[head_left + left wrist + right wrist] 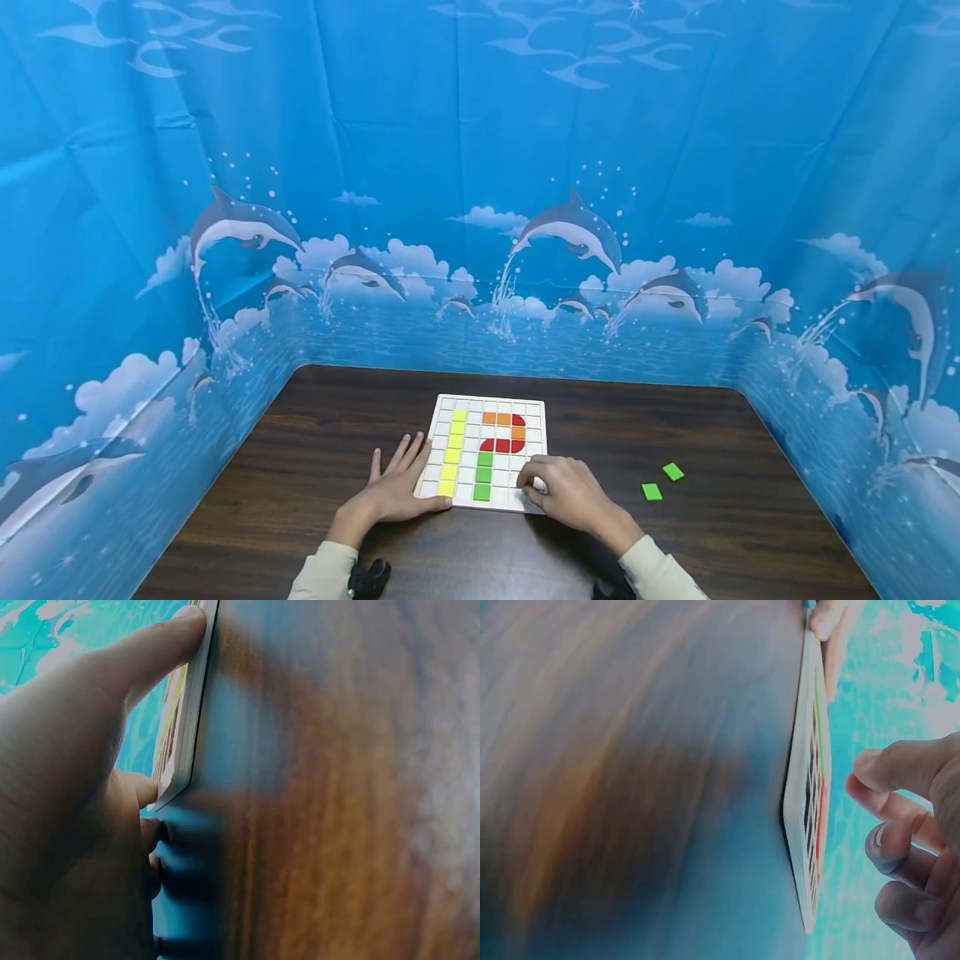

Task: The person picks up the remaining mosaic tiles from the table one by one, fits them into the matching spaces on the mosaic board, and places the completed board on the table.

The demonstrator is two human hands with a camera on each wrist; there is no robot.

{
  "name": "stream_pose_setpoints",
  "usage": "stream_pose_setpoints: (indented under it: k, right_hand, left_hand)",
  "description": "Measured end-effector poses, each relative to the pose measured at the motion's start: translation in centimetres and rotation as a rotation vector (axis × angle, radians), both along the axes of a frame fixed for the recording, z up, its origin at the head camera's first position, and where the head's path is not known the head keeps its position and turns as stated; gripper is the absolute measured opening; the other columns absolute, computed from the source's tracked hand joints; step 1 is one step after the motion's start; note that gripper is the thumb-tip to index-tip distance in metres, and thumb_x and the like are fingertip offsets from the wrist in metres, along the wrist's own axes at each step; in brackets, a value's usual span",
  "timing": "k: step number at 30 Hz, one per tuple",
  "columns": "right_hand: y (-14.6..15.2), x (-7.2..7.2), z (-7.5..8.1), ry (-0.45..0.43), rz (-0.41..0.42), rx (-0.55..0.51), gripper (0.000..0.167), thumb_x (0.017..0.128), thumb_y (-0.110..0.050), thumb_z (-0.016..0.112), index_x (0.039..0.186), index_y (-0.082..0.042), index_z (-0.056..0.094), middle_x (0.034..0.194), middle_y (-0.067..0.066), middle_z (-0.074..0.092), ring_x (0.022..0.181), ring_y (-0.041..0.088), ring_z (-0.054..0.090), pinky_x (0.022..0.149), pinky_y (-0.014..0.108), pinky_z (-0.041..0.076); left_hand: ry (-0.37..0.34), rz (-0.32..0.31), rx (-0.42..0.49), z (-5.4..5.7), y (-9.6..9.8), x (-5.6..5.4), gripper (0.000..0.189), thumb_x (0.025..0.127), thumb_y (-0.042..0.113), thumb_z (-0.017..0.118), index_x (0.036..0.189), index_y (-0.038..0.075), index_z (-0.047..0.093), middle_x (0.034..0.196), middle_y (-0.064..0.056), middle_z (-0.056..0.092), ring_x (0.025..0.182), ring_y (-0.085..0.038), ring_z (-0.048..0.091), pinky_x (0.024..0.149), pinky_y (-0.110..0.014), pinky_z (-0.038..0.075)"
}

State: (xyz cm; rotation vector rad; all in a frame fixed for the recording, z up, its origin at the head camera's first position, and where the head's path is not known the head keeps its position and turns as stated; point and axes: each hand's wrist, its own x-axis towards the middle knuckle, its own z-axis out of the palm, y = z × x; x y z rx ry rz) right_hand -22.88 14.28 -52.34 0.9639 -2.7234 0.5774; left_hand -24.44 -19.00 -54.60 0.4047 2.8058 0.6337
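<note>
A white grid board (471, 492) lies on the dark wooden table (360, 417). It carries a yellow column of square tiles (452, 454), a green column (483, 477), orange squares (496, 418) and red tiles with rounded corners (517, 446). My left hand (393, 492) spreads its fingers at the board's left side; its thumb (161, 645) touches the near edge. Over the board's right near part, my right hand (566, 492) has thumb and index fingertips together and the other fingers curled (904, 907). Nothing shows between them.
Two loose green square tiles (652, 492) lie on the table to the right of my right hand. A blue curtain (420, 208) with printed dolphins surrounds the table's back and sides. Dark wrist devices (369, 578) sit at both sleeves.
</note>
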Motion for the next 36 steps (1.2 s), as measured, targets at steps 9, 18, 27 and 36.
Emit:
stream_pose_setpoints:
  k: [9, 18, 27, 36]
  right_hand:
    - [3.4, 0.3, 0.7, 0.023, -0.125, -0.025, 0.012, 0.09, -0.015, 0.085, 0.091, -0.024, 0.078, 0.089, -0.014, 0.072, 0.067, -0.001, 0.058, 0.053, 0.019, 0.04]
    - [7.5, 0.7, 0.4, 0.012, -0.224, -0.027, 0.011, 0.09, -0.014, 0.085, 0.092, -0.024, 0.08, 0.089, -0.016, 0.072, 0.069, 0.001, 0.061, 0.056, 0.019, 0.042]
    - [11.7, 1.1, 0.3, -0.038, -0.314, -0.064, 0.014, 0.091, -0.012, 0.085, 0.096, -0.024, 0.08, 0.097, -0.013, 0.075, 0.068, -0.002, 0.057, 0.056, 0.021, 0.041]
    - [15.0, 1.9, -0.3, -0.088, -0.397, -0.053, 0.017, 0.091, -0.011, 0.084, 0.099, -0.025, 0.08, 0.103, -0.01, 0.075, 0.066, -0.003, 0.052, 0.054, 0.023, 0.041]
  left_hand:
    - [0.05, 0.004, 0.031, -1.6, -0.3, -0.7, 0.125, 0.082, 0.09, 0.06, 0.173, 0.015, 0.018, 0.182, -0.01, 0.007, 0.168, -0.036, 0.0, 0.124, -0.075, -0.015]
    - [0.0, -0.004, 0.07, 0.1, 0.0, 0.2, 0.122, 0.084, 0.083, 0.066, 0.172, 0.01, 0.021, 0.181, -0.014, 0.009, 0.168, -0.038, 0.001, 0.124, -0.076, -0.016]
    - [0.022, -0.022, 0.062, -0.2, -0.2, 0.3, 0.121, 0.085, 0.082, 0.066, 0.173, 0.012, 0.018, 0.181, -0.014, 0.006, 0.168, -0.037, -0.003, 0.121, -0.078, -0.017]
    - [0.01, -0.014, 0.075, -0.7, -0.4, -0.1, 0.123, 0.084, 0.086, 0.064, 0.173, 0.015, 0.017, 0.182, -0.011, 0.005, 0.168, -0.037, -0.002, 0.123, -0.076, -0.017]
